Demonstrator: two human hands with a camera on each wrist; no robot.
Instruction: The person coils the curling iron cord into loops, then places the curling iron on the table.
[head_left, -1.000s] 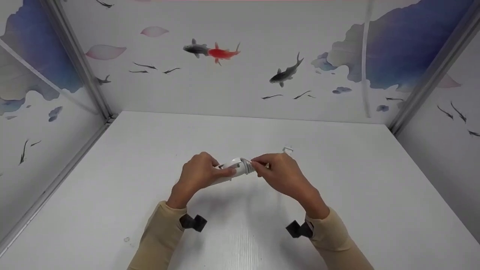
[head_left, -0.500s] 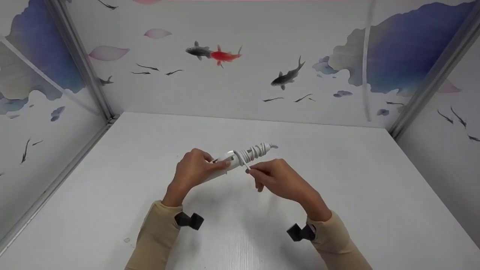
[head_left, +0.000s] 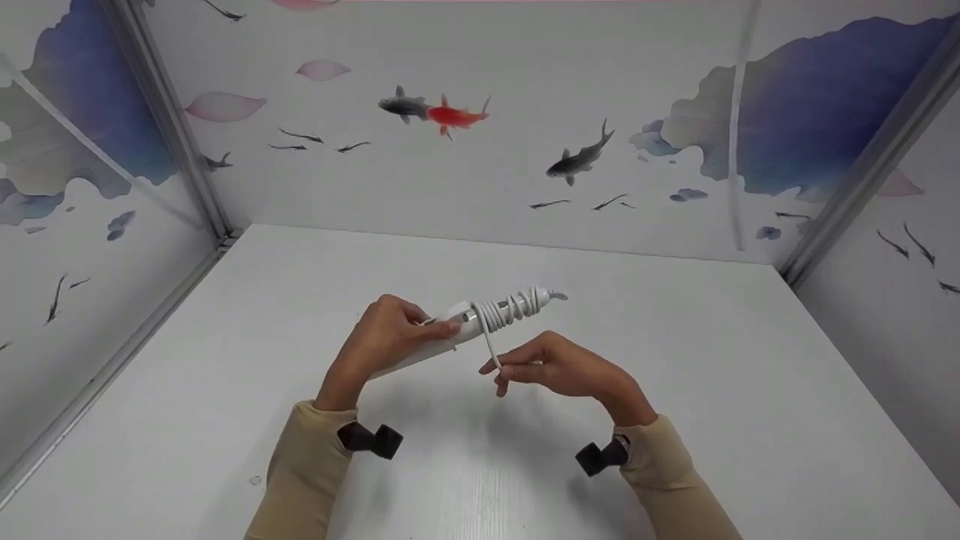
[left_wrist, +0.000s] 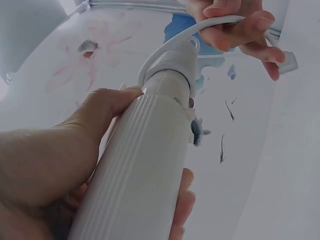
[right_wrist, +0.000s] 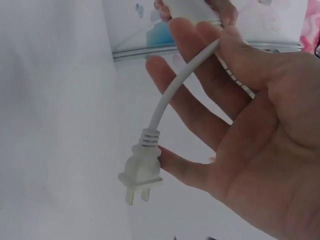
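A white, rod-shaped electric appliance (head_left: 415, 358), which resembles a hair curling iron, is held in the air at a slant by my left hand (head_left: 377, 334). The left wrist view shows the thumb along its ribbed body (left_wrist: 142, 165) and fingertips on the far side. Around its narrower end, the white power cord (head_left: 491, 349) is wound in several turns. My right hand (head_left: 559, 367) pinches the loose end of that cord between thumb and index finger, its other fingers spread. Below the pinch, a two-pin plug (right_wrist: 142, 167) hangs down in the right wrist view.
Below the hands lies a white tabletop (head_left: 675, 337). White panels printed with fish and petals (head_left: 465, 187) enclose it at the back and sides, with grey metal posts (head_left: 832, 180) at the corners. A small mark (head_left: 255, 480) shows at the left.
My right hand has come down and toward me from the coiled end, drawing the cord's loose end across the front of the appliance. The left hand keeps its grip and has shifted slightly left.
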